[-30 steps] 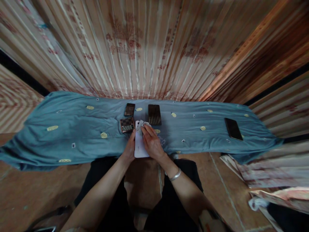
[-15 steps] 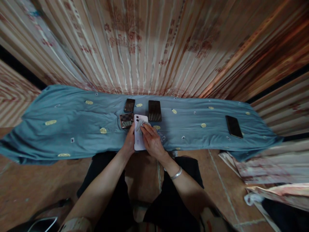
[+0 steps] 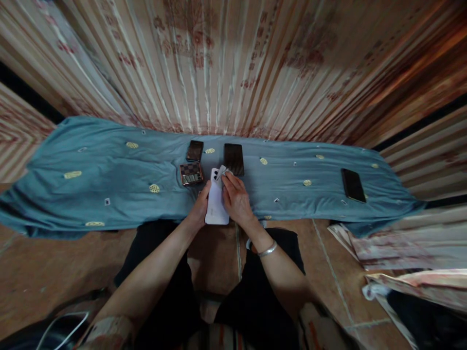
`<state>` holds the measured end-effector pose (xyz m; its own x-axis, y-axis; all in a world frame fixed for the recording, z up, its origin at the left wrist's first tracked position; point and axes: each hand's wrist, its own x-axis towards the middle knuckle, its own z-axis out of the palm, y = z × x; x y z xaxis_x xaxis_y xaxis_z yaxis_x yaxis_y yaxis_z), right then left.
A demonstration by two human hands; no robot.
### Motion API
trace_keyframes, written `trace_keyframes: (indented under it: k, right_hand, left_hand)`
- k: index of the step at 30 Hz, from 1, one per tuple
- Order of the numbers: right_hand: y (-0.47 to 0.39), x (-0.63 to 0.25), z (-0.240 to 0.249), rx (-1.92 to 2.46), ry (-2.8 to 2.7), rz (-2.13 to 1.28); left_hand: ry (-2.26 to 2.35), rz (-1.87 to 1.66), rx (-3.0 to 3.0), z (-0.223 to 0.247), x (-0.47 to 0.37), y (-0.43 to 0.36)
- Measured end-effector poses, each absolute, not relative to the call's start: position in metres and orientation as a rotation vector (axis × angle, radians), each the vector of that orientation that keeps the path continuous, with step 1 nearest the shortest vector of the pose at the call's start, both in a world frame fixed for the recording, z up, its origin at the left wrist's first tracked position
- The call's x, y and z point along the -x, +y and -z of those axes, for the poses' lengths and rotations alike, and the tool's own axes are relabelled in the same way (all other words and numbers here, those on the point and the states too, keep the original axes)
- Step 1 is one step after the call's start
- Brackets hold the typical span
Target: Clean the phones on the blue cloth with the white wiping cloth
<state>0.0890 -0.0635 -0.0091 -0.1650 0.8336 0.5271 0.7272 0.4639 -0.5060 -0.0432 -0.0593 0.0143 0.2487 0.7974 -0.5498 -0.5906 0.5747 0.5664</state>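
Note:
A white smartphone (image 3: 216,206), its back and dark camera lenses facing up, is gripped along its left edge by my left hand (image 3: 200,206). My right hand (image 3: 237,198) pinches a small greyish cloth (image 3: 221,171) and presses it against the upper part of the phone, near the lenses. Just left of the phone lies a checkered phone (image 3: 191,173) with a shiny lower band. Behind that is a small dark phone or case (image 3: 194,150). A larger dark tablet-like device (image 3: 234,159) lies beyond my right fingers.
All of this is over a long bench covered with a blue cloth (image 3: 120,184) with yellow prints. Another dark phone (image 3: 353,185) lies far to the right. A patterned curtain (image 3: 226,73) hangs behind, and tiled floor (image 3: 317,272) shows in front.
The white phone has shifted slightly right, with both hands following. My right hand and the cloth have moved up toward the phone's top and right edge. The view has tilted a little.

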Motion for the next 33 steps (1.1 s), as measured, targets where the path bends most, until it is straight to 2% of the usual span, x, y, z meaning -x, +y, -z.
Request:
trace_keyframes:
  k: [18, 25, 33]
  right_hand:
    - [-0.092, -0.058, 0.005, 1.156, -2.067, -0.256]
    - [-0.105, -0.052, 0.004, 1.073, -2.135, -0.237]
    - [-0.104, -0.055, 0.001, 1.061, -2.18, -0.218]
  left_hand:
    - [0.878, -1.127, -0.19, -0.026, 0.053, -0.042]
    - [0.812, -1.0, -0.235, -0.02, 0.06, -0.036]
    - [0.823, -1.022, -0.182, -0.032, 0.058, -0.035]
